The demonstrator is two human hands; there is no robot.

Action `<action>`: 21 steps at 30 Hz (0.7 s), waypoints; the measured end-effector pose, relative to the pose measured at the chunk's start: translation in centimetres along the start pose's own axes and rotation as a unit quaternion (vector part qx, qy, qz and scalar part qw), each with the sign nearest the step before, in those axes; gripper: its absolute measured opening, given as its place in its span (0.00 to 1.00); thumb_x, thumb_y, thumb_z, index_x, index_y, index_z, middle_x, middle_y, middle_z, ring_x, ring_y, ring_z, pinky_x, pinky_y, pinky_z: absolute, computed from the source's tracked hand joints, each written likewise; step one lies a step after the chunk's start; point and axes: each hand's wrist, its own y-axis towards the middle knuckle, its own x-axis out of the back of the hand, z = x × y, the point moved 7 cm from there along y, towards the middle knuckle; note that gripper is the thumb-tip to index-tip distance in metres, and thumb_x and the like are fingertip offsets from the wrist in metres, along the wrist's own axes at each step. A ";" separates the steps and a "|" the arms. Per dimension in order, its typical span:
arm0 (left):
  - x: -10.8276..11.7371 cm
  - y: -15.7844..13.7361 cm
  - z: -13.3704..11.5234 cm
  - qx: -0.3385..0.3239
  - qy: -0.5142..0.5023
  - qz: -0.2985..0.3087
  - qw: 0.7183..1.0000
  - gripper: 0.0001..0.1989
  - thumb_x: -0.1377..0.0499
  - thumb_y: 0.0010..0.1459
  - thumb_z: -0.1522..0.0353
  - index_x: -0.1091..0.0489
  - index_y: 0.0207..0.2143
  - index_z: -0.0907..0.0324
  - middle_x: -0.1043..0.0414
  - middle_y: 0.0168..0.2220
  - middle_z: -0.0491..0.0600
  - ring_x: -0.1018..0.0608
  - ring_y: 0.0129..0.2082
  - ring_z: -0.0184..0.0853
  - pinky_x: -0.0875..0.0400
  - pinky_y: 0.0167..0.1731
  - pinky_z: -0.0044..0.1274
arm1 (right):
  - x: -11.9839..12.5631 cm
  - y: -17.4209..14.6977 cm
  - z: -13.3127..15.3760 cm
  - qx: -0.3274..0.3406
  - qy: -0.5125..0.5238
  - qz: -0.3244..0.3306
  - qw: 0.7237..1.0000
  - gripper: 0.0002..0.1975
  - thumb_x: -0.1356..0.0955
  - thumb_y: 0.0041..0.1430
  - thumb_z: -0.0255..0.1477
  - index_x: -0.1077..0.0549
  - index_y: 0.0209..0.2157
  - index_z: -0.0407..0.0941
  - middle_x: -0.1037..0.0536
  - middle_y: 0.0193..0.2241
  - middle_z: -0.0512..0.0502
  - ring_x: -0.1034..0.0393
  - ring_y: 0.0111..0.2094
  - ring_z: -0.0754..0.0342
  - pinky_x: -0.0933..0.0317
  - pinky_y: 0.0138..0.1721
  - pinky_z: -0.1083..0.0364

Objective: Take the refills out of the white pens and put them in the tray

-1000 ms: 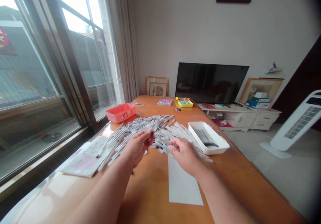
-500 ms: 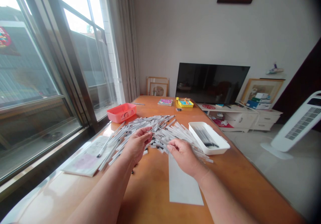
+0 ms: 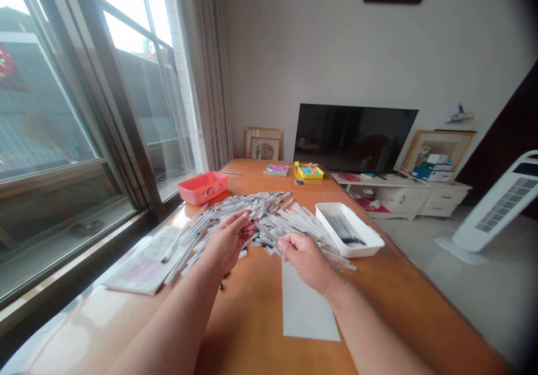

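A wide heap of whitish, see-through pen barrels (image 3: 239, 202), several with black ends, lies across the table beyond my hands. My left hand (image 3: 230, 239) is over the heap's near edge, thumb and forefinger pinched together; whatever is between them is too small to make out. To its right, my right hand (image 3: 305, 257) is closed, thumb against forefinger, on what looks like a pale pen barrel pointing up and left toward the left fingertips. Beneath the right hand lies a white sheet (image 3: 309, 308). A few small black pieces (image 3: 221, 286) rest by my left wrist.
Right of the heap stands a white tray (image 3: 372, 246) holding dark-tipped thin rods. A red-pink basket (image 3: 202, 190) is at the back left, a printed booklet (image 3: 134, 271) at the left edge. Farther back are a yellow box (image 3: 311, 173) and a small book (image 3: 276, 170).
My left fingertips have shifted slightly left and loosened a little. My right hand stays closed in nearly the same place. The whole view has shifted slightly.
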 end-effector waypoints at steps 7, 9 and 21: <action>0.4 0.2 0.6 -0.007 0.055 0.014 0.998 0.16 0.30 0.50 0.60 0.29 0.28 0.62 0.29 0.26 0.46 0.31 0.24 0.25 0.35 0.28 0.18 | -0.1 0.0 0.4 0.053 -0.035 -0.008 0.998 0.16 0.37 0.65 0.40 0.30 0.30 0.44 0.32 0.25 0.53 0.40 0.28 0.56 0.45 0.31 0.56; 0.0 0.1 0.3 -0.013 0.062 0.028 0.998 0.15 0.30 0.50 0.61 0.27 0.28 0.63 0.29 0.26 0.47 0.30 0.25 0.25 0.34 0.29 0.19 | -0.1 -0.1 0.2 0.027 -0.013 0.001 1.000 0.16 0.37 0.65 0.41 0.29 0.31 0.44 0.32 0.24 0.53 0.40 0.27 0.57 0.45 0.30 0.56; -0.2 -0.2 0.7 0.012 0.041 0.011 0.999 0.15 0.31 0.52 0.59 0.27 0.34 0.60 0.27 0.28 0.47 0.26 0.26 0.28 0.32 0.29 0.21 | -0.3 -0.3 0.2 -0.024 0.026 0.012 0.999 0.18 0.37 0.65 0.43 0.27 0.34 0.43 0.32 0.23 0.53 0.43 0.24 0.58 0.48 0.28 0.57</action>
